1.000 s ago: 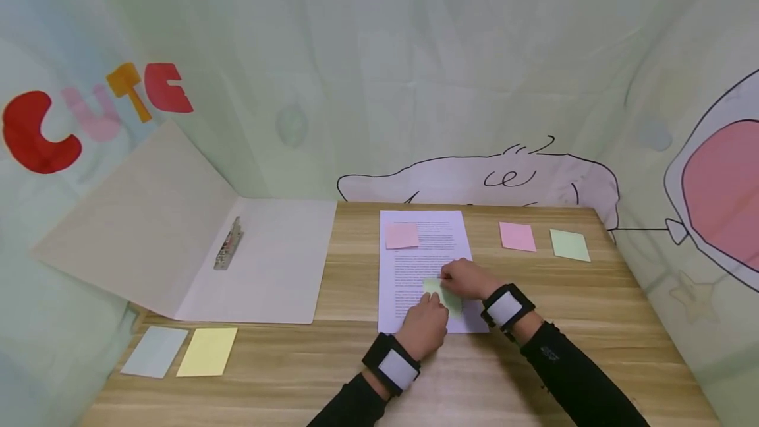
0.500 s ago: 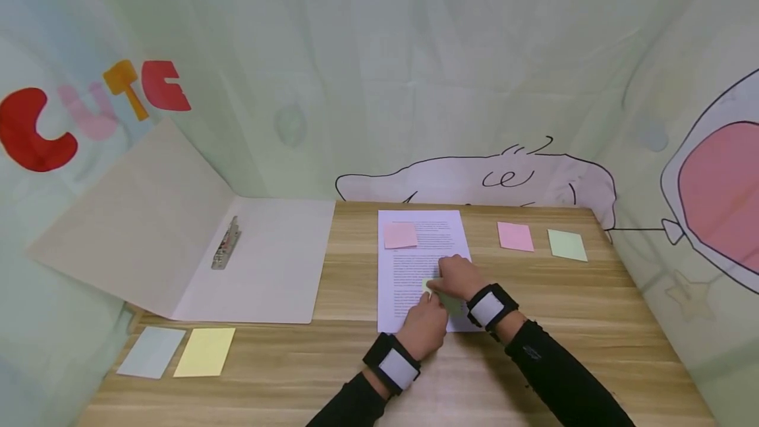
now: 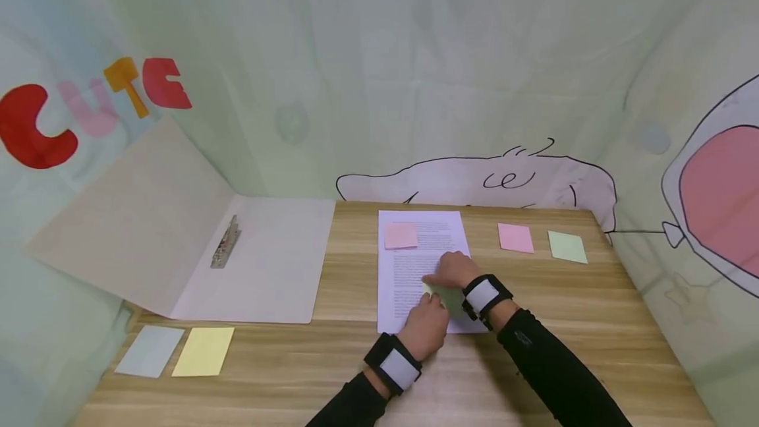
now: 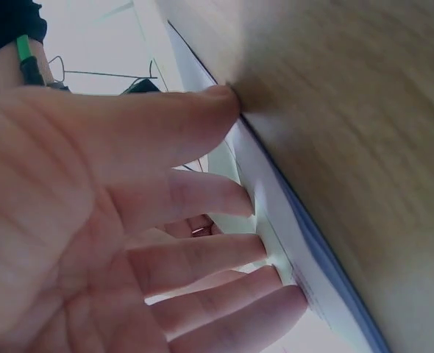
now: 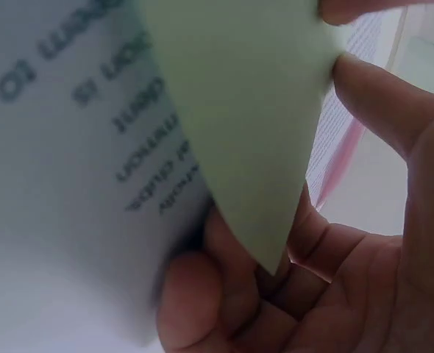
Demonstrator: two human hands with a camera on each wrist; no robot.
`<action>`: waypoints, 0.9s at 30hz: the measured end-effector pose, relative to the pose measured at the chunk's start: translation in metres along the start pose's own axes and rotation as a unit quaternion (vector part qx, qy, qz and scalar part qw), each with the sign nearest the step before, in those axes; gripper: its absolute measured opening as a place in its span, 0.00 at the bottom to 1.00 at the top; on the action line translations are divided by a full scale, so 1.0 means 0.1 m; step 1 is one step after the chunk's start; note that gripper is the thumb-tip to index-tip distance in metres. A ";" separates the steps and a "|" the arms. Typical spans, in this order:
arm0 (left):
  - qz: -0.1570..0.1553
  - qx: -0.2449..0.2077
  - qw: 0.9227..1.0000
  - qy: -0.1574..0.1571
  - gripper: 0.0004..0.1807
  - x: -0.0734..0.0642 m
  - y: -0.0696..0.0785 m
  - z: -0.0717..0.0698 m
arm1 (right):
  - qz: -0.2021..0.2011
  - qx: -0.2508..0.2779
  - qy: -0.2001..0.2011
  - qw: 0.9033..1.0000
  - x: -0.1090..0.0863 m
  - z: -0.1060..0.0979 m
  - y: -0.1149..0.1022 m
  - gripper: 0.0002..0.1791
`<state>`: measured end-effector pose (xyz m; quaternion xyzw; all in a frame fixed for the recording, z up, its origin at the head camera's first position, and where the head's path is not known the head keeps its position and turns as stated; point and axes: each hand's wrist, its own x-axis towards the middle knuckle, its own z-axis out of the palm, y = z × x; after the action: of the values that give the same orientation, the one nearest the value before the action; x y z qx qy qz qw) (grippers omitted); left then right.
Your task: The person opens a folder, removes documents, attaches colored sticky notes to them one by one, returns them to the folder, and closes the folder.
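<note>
Partly beneath right hand (image 3: 455,271), green note (image 3: 452,302) touches left hand (image 3: 425,325).

- And there's the folder (image 3: 273,269), spread open at the desk's (image 3: 267,387) back left corner, cover tilted up, metal clip (image 3: 226,242) showing!
- Down by the left edge, a grey note (image 3: 149,350), a yellow note (image 3: 203,351) just beside it.
- Near the back right corner, a pink note (image 3: 515,238), then a pale green note (image 3: 567,246).
- Beyond the back edge, a printed curtain (image 3: 379,71)!

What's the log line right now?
left hand: touching green note | right hand: touching same | page: also bears pink note | folder: open
</note>
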<state>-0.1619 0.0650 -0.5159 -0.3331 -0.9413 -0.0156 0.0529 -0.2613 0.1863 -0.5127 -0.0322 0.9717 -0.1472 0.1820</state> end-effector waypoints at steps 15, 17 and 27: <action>0.001 -0.005 1.000 -0.019 0.08 0.01 -0.02 0.00 | 0.007 0.030 -0.006 0.999 0.02 -0.06 0.25 0.24; -0.003 -0.015 1.000 -0.023 0.08 0.00 -0.02 0.01 | 0.014 0.035 -0.009 0.999 0.00 -0.06 0.28 0.23; 0.007 -0.042 0.997 -0.061 0.14 0.04 -0.13 0.02 | 0.021 0.045 -0.015 0.999 -0.06 -0.10 0.42 0.20</action>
<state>-0.1736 0.0574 -0.5175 -0.3418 -0.9390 -0.0342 -0.0190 -0.2595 0.2296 -0.5145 -0.0053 0.9617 -0.1865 0.2008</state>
